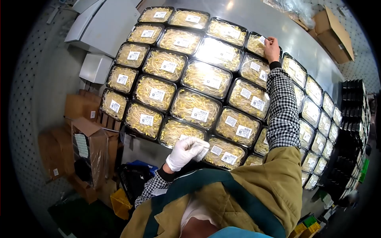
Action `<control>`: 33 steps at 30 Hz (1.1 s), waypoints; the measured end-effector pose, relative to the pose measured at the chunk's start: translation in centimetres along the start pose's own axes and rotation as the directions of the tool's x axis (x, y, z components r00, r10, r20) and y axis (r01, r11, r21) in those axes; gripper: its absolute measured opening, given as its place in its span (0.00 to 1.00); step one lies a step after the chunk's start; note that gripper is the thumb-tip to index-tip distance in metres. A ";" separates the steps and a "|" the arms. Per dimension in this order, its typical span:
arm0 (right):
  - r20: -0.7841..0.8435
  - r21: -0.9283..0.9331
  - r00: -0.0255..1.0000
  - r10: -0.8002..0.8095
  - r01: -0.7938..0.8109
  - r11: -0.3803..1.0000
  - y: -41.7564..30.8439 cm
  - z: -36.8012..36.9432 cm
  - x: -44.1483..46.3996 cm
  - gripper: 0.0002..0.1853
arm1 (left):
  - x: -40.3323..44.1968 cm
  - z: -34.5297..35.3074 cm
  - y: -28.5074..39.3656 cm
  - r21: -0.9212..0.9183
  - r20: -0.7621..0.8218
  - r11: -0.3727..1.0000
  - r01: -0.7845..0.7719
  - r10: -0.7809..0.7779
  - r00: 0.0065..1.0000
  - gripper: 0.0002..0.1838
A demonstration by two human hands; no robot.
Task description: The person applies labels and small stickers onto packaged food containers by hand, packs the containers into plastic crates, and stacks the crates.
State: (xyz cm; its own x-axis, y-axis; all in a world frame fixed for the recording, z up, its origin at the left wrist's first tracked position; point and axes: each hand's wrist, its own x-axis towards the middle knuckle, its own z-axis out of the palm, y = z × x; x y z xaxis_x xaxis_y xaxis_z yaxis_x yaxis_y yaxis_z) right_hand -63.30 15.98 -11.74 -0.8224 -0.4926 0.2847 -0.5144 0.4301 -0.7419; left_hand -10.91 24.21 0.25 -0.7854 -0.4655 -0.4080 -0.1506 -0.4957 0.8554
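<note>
"Right hand?"

"On my remote feed I find the right hand (272, 48) between one and two o'clock, fingertips drawn narrowly together at a white label (261, 40). I cannot tell whether it is gripped or merely touched. The sprout tray (254, 47) lies directly beneath."

"Left?"

"The gloved left hand (183, 152) is at six o'clock, fingers curled; I cannot verify what it holds."

"Edges, room?"

"I record neighbouring trays (204, 85) nearly rim to rim, gaps narrow. Steel tabletop (303, 41) extends past them at two o'clock; stacked black trays (353, 103) stand at three."
</note>
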 end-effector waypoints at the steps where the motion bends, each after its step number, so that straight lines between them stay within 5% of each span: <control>1: 0.046 -0.044 0.997 -0.067 0.069 0.997 0.3 0.3 0.2 0.17 | -0.5 -0.1 -0.1 -0.005 -0.018 1.000 -0.007 0.007 1.000 0.07; 4: 0.159 -0.408 0.979 -0.128 0.183 0.895 -1.0 0.5 0.2 0.19 | -1.9 -1.6 -0.2 -0.080 -0.037 0.988 0.132 -0.136 0.990 0.08; 7: 0.162 -0.549 0.959 -0.234 0.285 0.786 -0.8 1.0 -0.4 0.20 | -2.4 -2.7 -1.7 -0.035 -0.101 0.997 0.070 -0.074 0.992 0.08; 11: 0.058 -0.584 0.975 -0.215 0.208 0.785 -0.5 1.3 -1.0 0.16 | -2.5 -3.0 -2.4 -0.131 -0.144 0.988 0.080 -0.099 0.985 0.08; 14: 0.043 -0.471 0.972 -0.231 0.223 0.853 2.3 1.8 0.6 0.13 | -2.3 -2.9 -2.7 -0.110 -0.184 0.993 0.048 -0.068 0.981 0.06; 16: -0.072 -0.338 0.915 -0.397 0.352 0.873 0.6 1.4 -1.7 0.11 | -2.2 -2.4 -2.5 -0.053 -0.243 0.998 -0.016 0.003 0.970 0.05; 17: 0.051 -0.137 0.966 -0.254 0.258 0.956 -3.1 0.5 -4.9 0.11 | -2.4 -2.2 -2.1 -0.128 -0.267 0.992 0.007 -0.041 0.963 0.05; 18: 0.211 0.053 0.969 -0.128 0.120 0.991 -8.1 -0.9 -9.6 0.12 | -2.1 -2.4 -2.8 0.046 -0.370 0.998 -0.041 0.055 0.928 0.06; 20: 0.718 0.226 0.687 -0.111 -0.079 0.971 -14.6 -3.8 -20.2 0.18 | -1.7 -2.1 -1.8 0.375 -0.477 0.924 -0.074 0.261 0.839 0.08; 21: 0.904 0.253 0.412 -0.112 -0.306 0.918 -16.1 -4.6 -25.1 0.18 | -1.5 -2.1 -1.4 0.419 -0.484 0.902 -0.099 0.314 0.817 0.09; 22: 0.933 0.295 0.310 -0.180 -0.377 0.878 -18.8 -6.0 -29.6 0.14 | -1.5 -2.5 -1.4 0.422 -0.494 0.903 -0.079 0.302 0.815 0.10; 24: 0.961 0.210 0.271 -0.056 -0.581 0.786 -21.8 -7.8 -35.8 0.10 | -2.0 -3.7 -1.9 0.306 -0.423 0.944 -0.121 0.249 0.871 0.13; 26: 0.860 0.383 0.509 -0.026 -0.612 0.691 -21.7 -7.9 -39.3 0.07 | -3.1 -4.3 -1.6 0.164 -0.319 0.963 -0.216 0.259 0.912 0.15; 28: 0.747 0.448 0.651 0.138 -0.645 0.619 -21.6 -7.6 -40.5 0.07 | -5.1 -6.7 -2.5 0.172 -0.192 0.982 -0.073 0.106 0.976 0.11; 30: 0.672 0.405 0.726 0.146 -0.525 0.749 -22.1 -6.7 -41.3 0.06 | -7.0 -9.1 -3.2 0.226 -0.157 0.974 0.007 0.030 0.987 0.10; 31: 0.686 0.368 0.722 0.086 -0.446 0.816 -22.8 -6.1 -42.0 0.08 | -8.0 -10.3 -3.4 0.178 -0.189 0.982 -0.057 0.092 0.978 0.09; 33: 0.831 0.291 0.556 -0.010 -0.419 0.860 -25.8 -5.1 -43.4 0.09 | -9.0 -12.7 -3.2 0.206 -0.251 0.977 -0.060 0.113 0.961 0.11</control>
State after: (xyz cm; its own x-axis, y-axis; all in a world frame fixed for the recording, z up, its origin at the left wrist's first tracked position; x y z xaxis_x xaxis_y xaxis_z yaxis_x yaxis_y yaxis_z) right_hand -15.57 30.16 -1.90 -0.2502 -0.9071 -0.3385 -0.0265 0.3559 -0.9341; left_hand 4.28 20.71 -2.88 -0.6209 -0.6877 -0.3762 -0.2232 -0.3049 0.9259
